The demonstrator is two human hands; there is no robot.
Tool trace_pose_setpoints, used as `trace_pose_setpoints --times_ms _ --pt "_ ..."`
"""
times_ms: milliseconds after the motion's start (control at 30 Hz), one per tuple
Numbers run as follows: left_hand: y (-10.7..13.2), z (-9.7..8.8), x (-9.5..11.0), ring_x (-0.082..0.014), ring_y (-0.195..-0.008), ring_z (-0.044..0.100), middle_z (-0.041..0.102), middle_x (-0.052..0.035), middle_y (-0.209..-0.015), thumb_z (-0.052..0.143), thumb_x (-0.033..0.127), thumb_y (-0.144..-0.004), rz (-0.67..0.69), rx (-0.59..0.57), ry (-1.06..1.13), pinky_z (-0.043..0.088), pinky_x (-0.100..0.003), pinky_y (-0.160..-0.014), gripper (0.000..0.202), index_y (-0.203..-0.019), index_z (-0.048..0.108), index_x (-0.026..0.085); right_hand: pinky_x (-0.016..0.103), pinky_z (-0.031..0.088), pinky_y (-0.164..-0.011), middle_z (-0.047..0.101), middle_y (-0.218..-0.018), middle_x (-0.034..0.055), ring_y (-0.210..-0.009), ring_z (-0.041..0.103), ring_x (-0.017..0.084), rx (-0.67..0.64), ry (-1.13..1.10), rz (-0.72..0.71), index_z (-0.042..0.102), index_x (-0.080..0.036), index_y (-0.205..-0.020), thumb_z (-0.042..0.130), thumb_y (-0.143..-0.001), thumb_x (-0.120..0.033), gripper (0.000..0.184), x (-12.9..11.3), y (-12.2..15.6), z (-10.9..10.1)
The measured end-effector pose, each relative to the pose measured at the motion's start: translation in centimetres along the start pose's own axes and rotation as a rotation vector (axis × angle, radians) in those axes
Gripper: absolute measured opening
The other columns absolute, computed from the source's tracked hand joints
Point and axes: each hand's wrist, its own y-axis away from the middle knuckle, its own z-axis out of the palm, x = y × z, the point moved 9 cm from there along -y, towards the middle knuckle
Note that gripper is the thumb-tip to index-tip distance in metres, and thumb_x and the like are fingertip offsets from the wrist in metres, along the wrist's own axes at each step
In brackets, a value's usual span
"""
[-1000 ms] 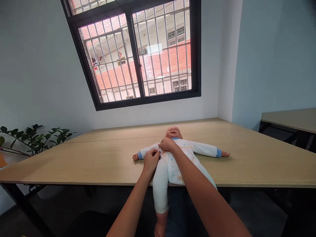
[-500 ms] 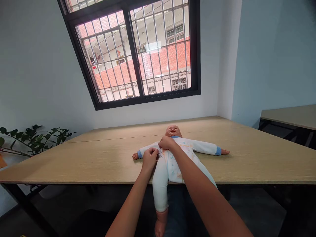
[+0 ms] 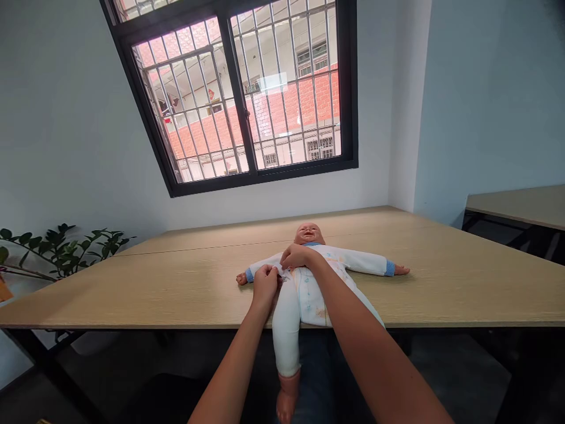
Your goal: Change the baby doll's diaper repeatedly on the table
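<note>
A baby doll (image 3: 309,234) lies on its back on the table, arms spread and one bare foot hanging past the front edge. It wears a white printed outfit (image 3: 286,335) with a blue collar and cuffs. My left hand (image 3: 265,286) is closed in a pinch on the cloth at the left side of the doll's waist. Right beside it, my right hand (image 3: 297,257) pinches the same outfit a little higher, over the chest. The fingers nearly meet, and the small bit of cloth between them is hard to make out. My right forearm covers part of the doll's body and other leg.
The wooden table (image 3: 185,288) has its front edge just before me. A leafy plant (image 3: 66,250) stands beyond its left end. A barred window (image 3: 247,106) is in the wall ahead, and another table (image 3: 525,206) stands at the right.
My right hand has shifted slightly left and down toward my left hand. Both hands keep their pinch at the doll's side, and the doll lies as before.
</note>
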Motion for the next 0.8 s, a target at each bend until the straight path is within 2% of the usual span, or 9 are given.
trace_pose_setpoints --times_ms 167,333,600,800 --pt "0.0 0.0 -0.2 -0.0080 -0.055 0.051 0.056 0.0044 -0.066 0.059 0.039 -0.091 -0.009 -0.015 0.014 0.043 -0.022 -0.053 0.029 -0.077 0.058 0.014 0.017 0.043 -0.058 0.075 -0.087 0.0012 -0.071 0.063 0.012 -0.006 -0.043 -0.051 0.077 -0.021 -0.093 0.078 -0.064 -0.025 0.030 0.0 -0.6 0.6" --pt "0.1 -0.1 -0.3 -0.0082 -0.055 0.052 0.058 0.0037 -0.068 0.059 0.043 -0.091 -0.022 -0.006 0.020 0.045 -0.023 -0.055 0.030 -0.081 0.060 0.014 0.018 0.042 -0.056 0.075 -0.087 0.0030 -0.071 0.064 0.013 0.009 -0.037 -0.055 0.077 -0.020 -0.092 0.073 -0.068 -0.020 0.025 0.1 -0.9 0.7" --pt "0.1 -0.2 0.0 -0.0079 -0.054 0.051 0.056 0.0051 -0.065 0.060 0.040 -0.091 -0.010 0.009 0.021 0.044 -0.022 -0.054 0.029 -0.078 0.059 0.014 0.018 0.041 -0.055 0.075 -0.086 0.0035 -0.075 0.066 0.015 0.025 -0.020 -0.055 0.077 -0.020 -0.092 0.068 -0.071 -0.020 0.023 0.2 -0.8 0.6" --pt "0.2 0.2 0.7 -0.0071 -0.052 0.048 0.051 0.0063 -0.062 0.060 0.036 -0.091 0.015 -0.008 0.015 0.041 -0.021 -0.051 0.028 -0.073 0.055 0.015 0.019 0.045 -0.064 0.075 -0.092 0.0035 -0.083 0.066 0.017 0.075 0.028 -0.017 0.077 -0.022 -0.092 0.069 -0.071 -0.017 0.023 0.4 -0.6 0.4"
